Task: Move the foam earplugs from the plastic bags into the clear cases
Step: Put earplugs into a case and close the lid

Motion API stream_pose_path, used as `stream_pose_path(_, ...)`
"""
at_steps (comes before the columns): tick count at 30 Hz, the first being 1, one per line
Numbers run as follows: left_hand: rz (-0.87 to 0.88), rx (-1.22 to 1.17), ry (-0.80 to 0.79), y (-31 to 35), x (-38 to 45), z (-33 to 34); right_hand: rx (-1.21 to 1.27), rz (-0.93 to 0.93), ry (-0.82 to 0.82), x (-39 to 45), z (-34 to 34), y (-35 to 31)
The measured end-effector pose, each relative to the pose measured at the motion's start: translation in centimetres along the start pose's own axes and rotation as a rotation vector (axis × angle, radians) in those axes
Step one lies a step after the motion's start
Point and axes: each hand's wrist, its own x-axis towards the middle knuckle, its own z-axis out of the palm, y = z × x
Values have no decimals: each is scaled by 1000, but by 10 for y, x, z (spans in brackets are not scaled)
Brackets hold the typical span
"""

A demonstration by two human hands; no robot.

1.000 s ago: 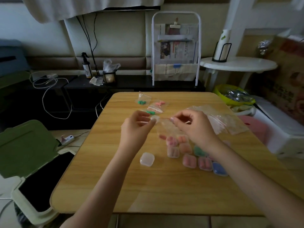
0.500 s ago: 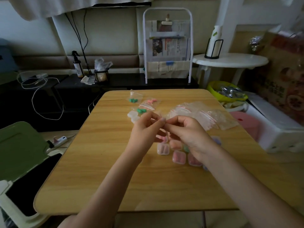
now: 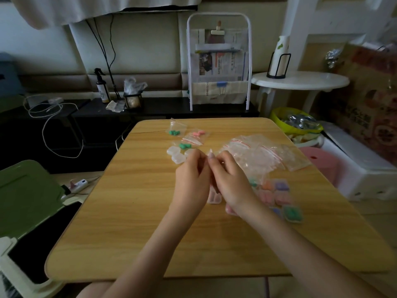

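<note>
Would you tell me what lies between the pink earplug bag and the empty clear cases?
In the head view, a bag of green earplugs lies between the pink earplug bag and empty cases.

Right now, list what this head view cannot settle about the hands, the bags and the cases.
- What the left hand and right hand pinch between them: the curled fingers hide it, head view.
- The case below the hands: mostly covered by them, contents unclear.
- How many bags are in the empty bag pile: clear layers overlap.
- Earplug count in the filled cases: blurred, partly behind the right wrist.
</note>
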Motion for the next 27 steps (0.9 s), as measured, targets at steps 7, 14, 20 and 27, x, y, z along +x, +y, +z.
stream_pose_path(7, 97, 13, 57, 4, -5, 3, 49, -89, 1, -2, 4, 2)
stream_pose_path(14, 162, 173, 88, 2, -8, 3, -174, -342, 110, -7, 9, 4)
stream_pose_path(20, 195, 193, 44, -1, -5, 2, -274, -394, 146, -4, 8, 8)
stream_pose_path(27, 148, 58, 28, 2, -6, 3, -149, -373, 63, -5, 6, 2)
